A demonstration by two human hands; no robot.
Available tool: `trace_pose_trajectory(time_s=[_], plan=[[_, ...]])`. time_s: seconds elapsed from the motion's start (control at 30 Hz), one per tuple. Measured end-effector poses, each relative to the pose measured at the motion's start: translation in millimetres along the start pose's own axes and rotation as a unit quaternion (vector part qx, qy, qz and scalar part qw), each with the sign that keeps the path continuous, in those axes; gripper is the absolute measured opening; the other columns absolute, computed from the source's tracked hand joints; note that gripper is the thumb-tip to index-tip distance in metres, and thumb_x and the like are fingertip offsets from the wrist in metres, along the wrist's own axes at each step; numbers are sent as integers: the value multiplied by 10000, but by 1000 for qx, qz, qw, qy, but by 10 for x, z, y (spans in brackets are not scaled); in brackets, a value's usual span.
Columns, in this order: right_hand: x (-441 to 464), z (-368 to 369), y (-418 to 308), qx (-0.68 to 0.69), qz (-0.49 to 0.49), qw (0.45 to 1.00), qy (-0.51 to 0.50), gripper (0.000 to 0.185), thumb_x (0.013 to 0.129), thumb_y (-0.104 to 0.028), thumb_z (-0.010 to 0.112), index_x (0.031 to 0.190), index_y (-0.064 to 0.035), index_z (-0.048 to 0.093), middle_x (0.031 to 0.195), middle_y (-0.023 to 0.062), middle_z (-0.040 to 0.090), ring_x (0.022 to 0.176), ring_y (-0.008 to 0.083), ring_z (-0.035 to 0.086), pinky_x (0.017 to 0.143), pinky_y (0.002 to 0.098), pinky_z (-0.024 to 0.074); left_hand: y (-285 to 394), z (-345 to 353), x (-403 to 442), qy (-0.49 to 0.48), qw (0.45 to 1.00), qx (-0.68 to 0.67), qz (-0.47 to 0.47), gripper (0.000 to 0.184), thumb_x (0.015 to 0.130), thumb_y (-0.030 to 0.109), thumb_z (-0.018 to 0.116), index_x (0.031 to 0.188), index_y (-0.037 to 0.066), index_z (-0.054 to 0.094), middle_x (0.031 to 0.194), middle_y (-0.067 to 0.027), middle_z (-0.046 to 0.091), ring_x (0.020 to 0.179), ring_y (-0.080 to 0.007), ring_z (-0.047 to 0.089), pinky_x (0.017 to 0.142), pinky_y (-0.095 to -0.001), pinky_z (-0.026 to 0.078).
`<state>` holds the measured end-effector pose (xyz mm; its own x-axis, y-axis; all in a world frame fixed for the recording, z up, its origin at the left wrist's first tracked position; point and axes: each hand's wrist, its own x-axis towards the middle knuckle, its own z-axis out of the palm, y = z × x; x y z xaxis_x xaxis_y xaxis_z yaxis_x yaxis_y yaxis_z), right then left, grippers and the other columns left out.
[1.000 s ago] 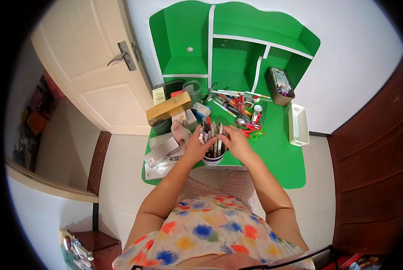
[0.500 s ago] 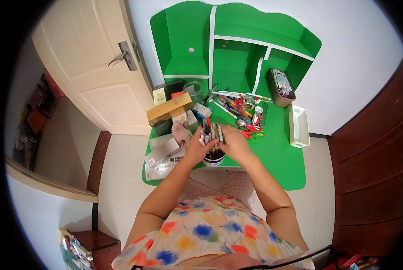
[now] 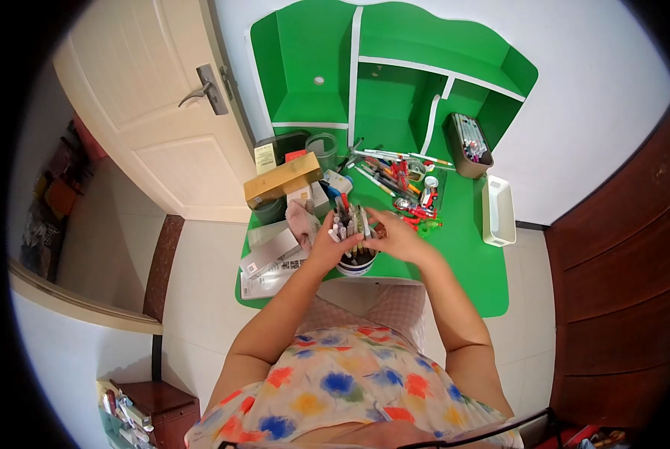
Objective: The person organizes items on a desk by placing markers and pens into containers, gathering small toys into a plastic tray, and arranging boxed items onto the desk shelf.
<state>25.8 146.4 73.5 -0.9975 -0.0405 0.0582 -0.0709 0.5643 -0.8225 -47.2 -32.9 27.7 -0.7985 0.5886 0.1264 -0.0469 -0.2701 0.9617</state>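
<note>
A tight bundle of pens stands upright in a round white tub at the desk's front edge. My left hand is wrapped around the bundle's left side, thumb across the front. From the right, my right hand cups the same bundle with its thumb and curved fingers, and a small gap shows between palm and pens. The fingertips behind the pens are partly hidden. Just left of my left hand lies a pinkish cloth.
Loose pens and small toys lie scattered on the green desk. Boxes are piled at the left. A brown pen holder and a white basket stand at the right. A shelf unit rises behind.
My right hand has shifted slightly to the right, its palm drawing back from the pens and its grip loosening. My left hand has stayed nearly in place.
</note>
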Motion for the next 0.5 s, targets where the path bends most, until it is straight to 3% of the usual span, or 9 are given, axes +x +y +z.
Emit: trace_pose_trajectory(time_s=[0.13, 0.27, 0.37, 0.4, 0.5], plan=[[-8, -221, 101, 38, -8, 998, -45, 619, 814, -70, 681, 1380, -48, 430, 1175, 100, 557, 942, 164, 560, 820, 296, 485, -2, -1, -10, 0, 1000, 9, -7, 587, 791, 14, 728, 1293, 26, 424, 1119, -43, 590, 1009, -117, 561, 867, -275, 465], [65, -510, 137, 140, 0, 990, -28, 530, 828, -56, 649, 1330, -37, 482, 1127, 105, 600, 901, 170, 587, 791, 286, 495, -32, -26, -9, -6, 1000, 27, -12, 549, 804, 64, 736, 1270, 23, 449, 1128, -38, 591, 1012, -127, 554, 880, -290, 456], [280, -597, 191, 10, 63, 998, 29, 482, 839, -51, 639, 1299, -4, 502, 1127, 90, 611, 940, 142, 574, 835, 287, 488, -73, -43, -3, -13, 1000, 21, -6, 529, 809, 65, 729, 1261, 24, 457, 1117, -31, 590, 1005, -122, 550, 877, -286, 456], [355, -578, 188, -61, 75, 994, 47, 477, 805, -77, 674, 1251, 9, 528, 1165, 141, 602, 962, 215, 615, 845, 325, 500, -72, -40, -1, -14, 1000, 20, -5, 524, 810, 64, 727, 1260, 24, 460, 1113, -29, 591, 1002, -120, 551, 875, -286, 457], [630, -406, 447, -328, 21, 939, 100, 519, 763, -107, 705, 1236, 10, 526, 1197, 201, 572, 1003, 315, 617, 846, 376, 512, -111, -64, 5, -24, 1000, 18, -2, 517, 811, 65, 727, 1255, 23, 465, 1107, -26, 593, 995, -114, 551, 873, -284, 458]])
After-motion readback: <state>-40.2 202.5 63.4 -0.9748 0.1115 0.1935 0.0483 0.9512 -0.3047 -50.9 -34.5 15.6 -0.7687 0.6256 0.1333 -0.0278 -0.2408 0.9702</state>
